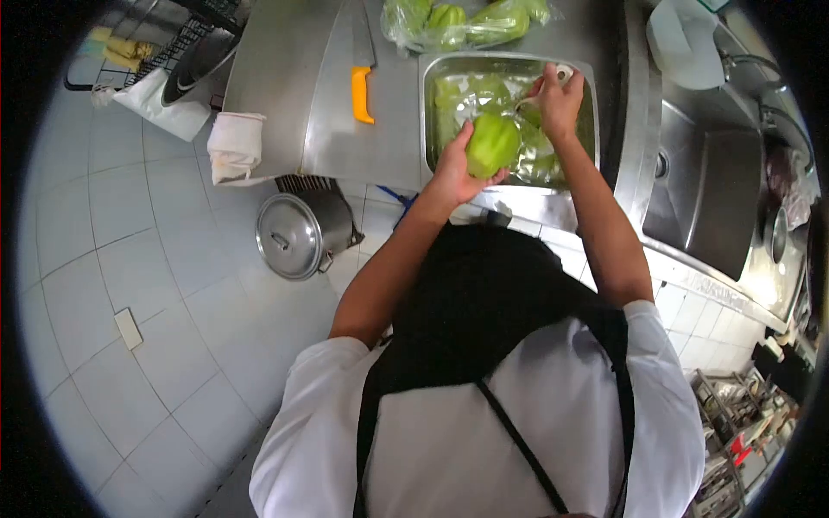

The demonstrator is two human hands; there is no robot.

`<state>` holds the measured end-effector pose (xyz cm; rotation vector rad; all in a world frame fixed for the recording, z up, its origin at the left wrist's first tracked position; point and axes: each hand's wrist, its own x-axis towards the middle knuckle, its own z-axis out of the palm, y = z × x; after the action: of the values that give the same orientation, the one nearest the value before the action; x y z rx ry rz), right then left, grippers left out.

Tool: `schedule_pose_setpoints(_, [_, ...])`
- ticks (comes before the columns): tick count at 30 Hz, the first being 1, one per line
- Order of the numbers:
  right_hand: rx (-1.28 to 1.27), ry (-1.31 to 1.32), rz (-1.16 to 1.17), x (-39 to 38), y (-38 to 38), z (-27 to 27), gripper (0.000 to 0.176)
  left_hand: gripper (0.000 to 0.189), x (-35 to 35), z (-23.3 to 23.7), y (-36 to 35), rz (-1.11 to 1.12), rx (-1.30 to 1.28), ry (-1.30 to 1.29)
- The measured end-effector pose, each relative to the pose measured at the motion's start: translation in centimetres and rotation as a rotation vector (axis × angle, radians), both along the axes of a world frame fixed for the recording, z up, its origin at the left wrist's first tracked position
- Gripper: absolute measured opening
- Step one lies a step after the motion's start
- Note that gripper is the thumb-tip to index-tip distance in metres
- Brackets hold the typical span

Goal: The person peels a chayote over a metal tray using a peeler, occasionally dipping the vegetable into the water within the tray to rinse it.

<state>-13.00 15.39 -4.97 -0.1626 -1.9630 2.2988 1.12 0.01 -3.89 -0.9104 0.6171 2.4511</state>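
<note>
My left hand (452, 171) is wrapped round a pale green chayote (493, 145), held above the near part of a metal tray (426, 112). Closed on a peeler, my right hand (560, 104) is over the tray's right side. The peeler's pale handle end (564, 73) sticks out past my fingers, and its head points toward the chayote with a small gap between them. In the tray lie several more green chayotes (488, 89), apparently in shiny water; my hands hide some of them.
A knife with an orange handle (362, 95) lies left of the tray. Beyond it is a plastic bag of chayotes (492, 24). A sink (704, 181) is on the right. A white cloth (235, 145) hangs over the counter's left corner; a lidded pot (289, 237) stands below.
</note>
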Motion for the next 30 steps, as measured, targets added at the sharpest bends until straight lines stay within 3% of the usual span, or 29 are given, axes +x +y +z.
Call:
schedule_pose_setpoints(5, [-0.029,0.117,0.161,-0.7,-0.5,2.8,0.026,0.055,-0.6,0.4,-0.1,-0.015,0.049,-0.014])
schedule_pose_setpoints(8, [0.204,0.229,0.185,-0.1,-0.7,5.0,0.024,0.059,-0.7,0.7,-0.1,-0.019,0.051,0.009])
schedule_pose_setpoints(11, [0.231,0.107,0.263,-0.6,0.0,5.0,0.026,0.057,-0.8,0.2,-0.3,-0.040,0.083,0.050])
schedule_pose_setpoints(14, [-0.067,0.142,0.176,-0.6,0.6,5.3,0.026,0.054,-1.0,1.2,0.1,-0.024,-0.018,-0.003])
schedule_pose_setpoints(15, [0.006,0.056,0.183,-1.2,1.1,5.1,0.021,0.053,-0.9,0.9,0.0,-0.016,0.010,-0.011])
schedule_pose_setpoints(16, [-0.164,-0.019,0.213,0.3,2.2,4.0,0.019,0.053,1.3,0.9,0.6,-0.023,0.014,-0.052])
schedule_pose_setpoints(18, [-0.526,-0.028,0.289,-2.2,2.1,4.4,0.015,0.053,-1.0,1.4,0.1,-0.031,-0.017,0.007])
schedule_pose_setpoints(22, [-0.465,-0.157,0.169,-0.6,2.1,6.7,0.015,0.043,-0.8,2.0,-0.3,-0.032,0.068,0.074])
schedule_pose_setpoints(25, [-0.440,-0.281,0.303,1.1,1.5,6.3,0.020,0.040,-0.3,1.3,-0.5,-0.068,0.047,0.169])
schedule_pose_setpoints(30, [-0.556,-0.405,0.262,4.5,-1.9,6.0,0.023,0.060,0.4,2.5,-0.7,-0.136,-0.093,0.227])
